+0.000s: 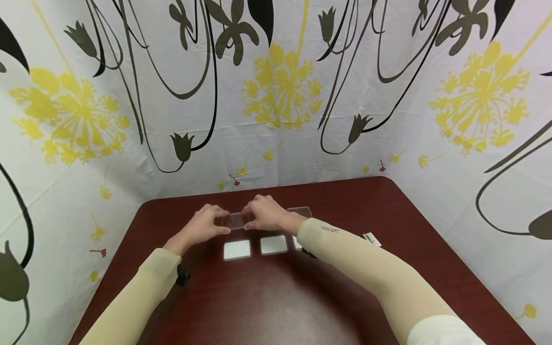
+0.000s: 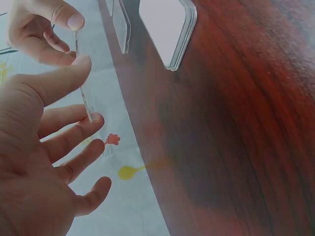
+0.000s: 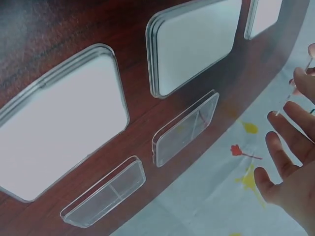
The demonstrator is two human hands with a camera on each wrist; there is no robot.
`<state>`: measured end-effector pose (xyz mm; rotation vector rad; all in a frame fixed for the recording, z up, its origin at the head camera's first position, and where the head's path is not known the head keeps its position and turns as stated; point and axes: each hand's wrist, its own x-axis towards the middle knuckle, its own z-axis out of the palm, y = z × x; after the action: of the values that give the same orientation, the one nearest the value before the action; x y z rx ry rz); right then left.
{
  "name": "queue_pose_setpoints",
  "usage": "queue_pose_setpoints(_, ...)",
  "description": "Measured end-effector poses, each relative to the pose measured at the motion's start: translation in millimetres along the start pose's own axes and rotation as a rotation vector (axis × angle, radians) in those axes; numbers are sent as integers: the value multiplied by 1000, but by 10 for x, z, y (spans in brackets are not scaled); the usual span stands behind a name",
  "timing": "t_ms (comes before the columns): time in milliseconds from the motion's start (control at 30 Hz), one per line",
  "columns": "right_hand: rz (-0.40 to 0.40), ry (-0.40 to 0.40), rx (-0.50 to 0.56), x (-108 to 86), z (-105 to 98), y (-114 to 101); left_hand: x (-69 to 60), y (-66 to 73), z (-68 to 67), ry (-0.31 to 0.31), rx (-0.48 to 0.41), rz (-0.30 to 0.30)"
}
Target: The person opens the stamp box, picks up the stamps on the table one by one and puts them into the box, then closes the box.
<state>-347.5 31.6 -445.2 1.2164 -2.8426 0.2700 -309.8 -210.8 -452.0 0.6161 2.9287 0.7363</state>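
Both hands hold a thin clear rectangular plastic piece over the far part of the table. My left hand pinches one end between thumb and fingertips, while its little finger stands away from the piece in the left wrist view. At the other end, my right hand grips it by the thumb and fingers. Seen edge-on, the clear piece is a thin strip. Two similar clear pieces with a line across them, one nearer and one farther, lie on the table beside the right hand.
Nearer the body lies a row of white-topped, rounded stacks with clear layered rims: left, middle and a right one partly behind the right sleeve. A small white-and-green packet lies right of it. Patterned cloth hangs behind the dark red table.
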Motion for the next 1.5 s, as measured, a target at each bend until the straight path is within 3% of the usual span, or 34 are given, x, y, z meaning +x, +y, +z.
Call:
queue_pose_setpoints(233,38,13,26,83,4,58,86,-46,37,48,7,-16)
queue_pose_setpoints(567,122,-18,33,214,107,157,232,-110,88,68,35,-29)
queue_pose_setpoints(767,189,-53,88,230,168,159,312,-176,173,42,53,-29)
queue_pose_setpoints(1067,213,-81,106,213,271,153,366,-259,304,-1,107,-15)
queue_pose_setpoints(1500,225,-116,26,231,375,144,336,-272,364,-10,145,-16)
